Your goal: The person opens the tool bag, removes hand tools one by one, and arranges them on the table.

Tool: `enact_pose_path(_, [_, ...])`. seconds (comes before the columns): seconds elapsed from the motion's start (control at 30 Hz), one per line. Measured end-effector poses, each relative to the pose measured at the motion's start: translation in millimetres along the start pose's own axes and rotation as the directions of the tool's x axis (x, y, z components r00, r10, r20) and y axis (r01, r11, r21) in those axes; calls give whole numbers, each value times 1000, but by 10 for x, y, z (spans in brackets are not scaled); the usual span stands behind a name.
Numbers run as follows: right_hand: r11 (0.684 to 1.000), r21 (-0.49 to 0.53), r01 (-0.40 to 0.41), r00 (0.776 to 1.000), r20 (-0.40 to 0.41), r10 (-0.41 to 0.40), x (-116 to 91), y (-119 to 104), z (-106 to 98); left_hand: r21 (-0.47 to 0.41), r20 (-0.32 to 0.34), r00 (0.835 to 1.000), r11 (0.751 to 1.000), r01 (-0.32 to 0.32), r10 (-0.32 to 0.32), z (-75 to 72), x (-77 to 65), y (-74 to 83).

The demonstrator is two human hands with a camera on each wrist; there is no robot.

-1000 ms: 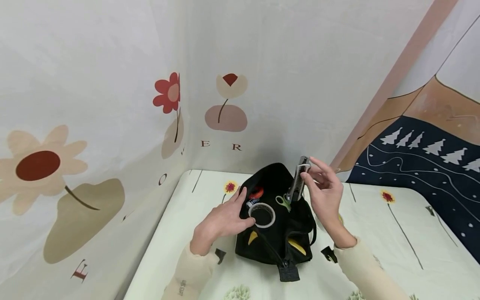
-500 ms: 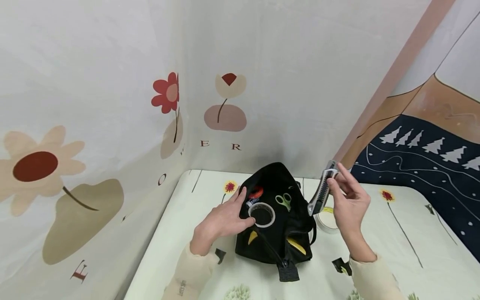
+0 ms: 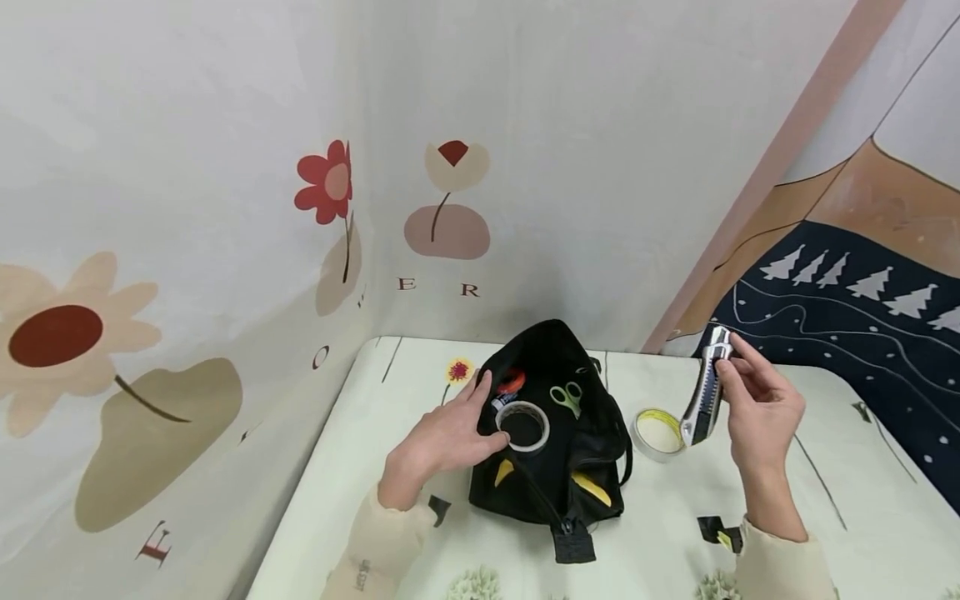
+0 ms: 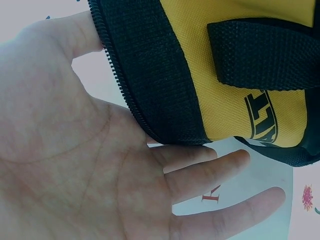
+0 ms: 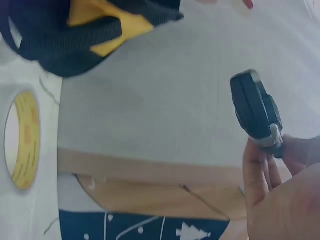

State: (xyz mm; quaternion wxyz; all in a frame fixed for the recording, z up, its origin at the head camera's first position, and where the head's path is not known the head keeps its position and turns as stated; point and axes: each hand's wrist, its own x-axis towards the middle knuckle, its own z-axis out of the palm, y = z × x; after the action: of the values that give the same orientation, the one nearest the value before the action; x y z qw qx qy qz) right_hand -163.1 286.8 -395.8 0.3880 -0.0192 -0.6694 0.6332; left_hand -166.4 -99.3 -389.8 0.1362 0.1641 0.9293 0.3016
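A black tool bag (image 3: 525, 498) with yellow panels stands unzipped on the table. My left hand (image 3: 450, 433) rests on its left rim, thumb over the edge and fingers stretched out; the zipper edge (image 4: 120, 85) crosses in front of the palm in the left wrist view. Inside lie a roll of tape (image 3: 545, 435), scissors (image 3: 567, 398) with green handles, a small tube (image 3: 503, 402) and an orange-red item (image 3: 513, 382), partly hidden. To the bag's right, my right hand (image 3: 765, 412) pinches a silver-and-black utility knife (image 3: 707, 390) by its upper end, raised over the table.
Another tape roll (image 3: 660, 455), yellow inside, lies between the bag and my right hand. A black scrap-like patch (image 3: 712, 527) shows near the right sleeve. Flower-printed cloth covers the table (image 3: 360, 467); fabric walls (image 3: 600, 167) stand close behind and at the left.
My right hand has lifted the utility knife out of the bag and carried it right, past the tape roll on the table. The left hand has kept its place on the bag's rim.
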Motion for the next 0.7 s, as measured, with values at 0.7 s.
enact_pose_path(0.7, [748,-644,-158,937,140,319,308,503,-441,10,-6,1000,1000,6,-6,-16,9,13])
